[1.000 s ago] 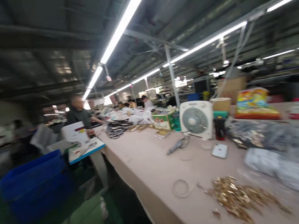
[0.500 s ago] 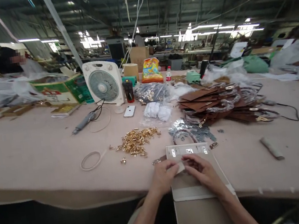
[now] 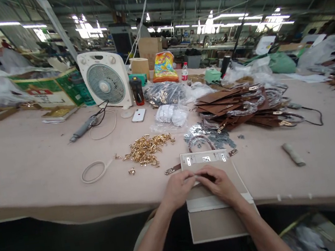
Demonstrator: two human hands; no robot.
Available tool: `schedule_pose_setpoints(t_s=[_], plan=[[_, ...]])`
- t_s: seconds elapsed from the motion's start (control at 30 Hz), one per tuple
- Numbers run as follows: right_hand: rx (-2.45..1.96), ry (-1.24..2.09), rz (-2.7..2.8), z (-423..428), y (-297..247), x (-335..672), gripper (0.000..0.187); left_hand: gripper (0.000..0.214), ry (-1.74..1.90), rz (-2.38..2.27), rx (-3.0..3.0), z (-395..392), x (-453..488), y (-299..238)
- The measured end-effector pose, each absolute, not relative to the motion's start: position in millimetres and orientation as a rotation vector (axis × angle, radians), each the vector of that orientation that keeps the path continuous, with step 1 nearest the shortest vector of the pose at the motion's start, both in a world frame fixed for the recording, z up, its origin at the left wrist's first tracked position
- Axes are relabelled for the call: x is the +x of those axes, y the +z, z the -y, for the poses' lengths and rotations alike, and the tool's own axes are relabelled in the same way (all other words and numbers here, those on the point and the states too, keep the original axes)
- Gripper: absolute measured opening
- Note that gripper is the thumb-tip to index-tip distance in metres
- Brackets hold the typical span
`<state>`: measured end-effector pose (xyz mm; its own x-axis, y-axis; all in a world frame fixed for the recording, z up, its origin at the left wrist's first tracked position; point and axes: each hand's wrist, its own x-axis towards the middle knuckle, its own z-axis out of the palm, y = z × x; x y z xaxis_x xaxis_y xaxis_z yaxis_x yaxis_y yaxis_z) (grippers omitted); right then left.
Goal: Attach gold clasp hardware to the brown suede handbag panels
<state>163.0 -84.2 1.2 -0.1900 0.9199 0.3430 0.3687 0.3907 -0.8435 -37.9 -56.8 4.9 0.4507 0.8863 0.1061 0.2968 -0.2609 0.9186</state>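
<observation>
My left hand (image 3: 180, 186) and my right hand (image 3: 217, 183) meet fingertip to fingertip above a beige bag panel (image 3: 220, 224). Pinched in the left fingers is a small pale piece (image 3: 197, 183), mostly hidden by them; it looks like a bit of paper or tape. The right thumb and fingers close at the same spot, and what they grip is covered. Metal plates (image 3: 206, 159) show along the panel's top edge. Behind it arches a brown handle (image 3: 199, 138), and a brown strap with a metal fitting (image 3: 172, 168) sticks out on the left.
Gold metal fittings (image 3: 147, 149) lie heaped left of the panel, with grey metal pieces (image 3: 219, 138) behind it. Brown bag parts (image 3: 236, 109) are stacked at back right. An electric screwdriver (image 3: 82, 129), a phone (image 3: 138, 115), a fan (image 3: 105, 82) and a rolled grey piece (image 3: 293, 154) also occupy the table.
My right fingers have moved in to meet the left ones at the pale piece, which shows less now. The whole view has shifted slightly; the panel stays on the table edge.
</observation>
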Motion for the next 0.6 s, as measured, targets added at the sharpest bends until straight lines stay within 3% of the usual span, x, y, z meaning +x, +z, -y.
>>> schedule_pose_setpoints(t_s=[0.4, 0.6], plan=[[-1.138, 0.772, 1.753, 85.5, 1.2, 162.9, 0.019, 0.023, 0.747, -1.028, 1.805, 56.9, -38.9, 11.3], [-1.113, 0.775, 1.768, 84.6, 2.0, 162.4, 0.011, 0.024, 0.741, -1.03, 1.853, 55.7, -39.2, 8.5]])
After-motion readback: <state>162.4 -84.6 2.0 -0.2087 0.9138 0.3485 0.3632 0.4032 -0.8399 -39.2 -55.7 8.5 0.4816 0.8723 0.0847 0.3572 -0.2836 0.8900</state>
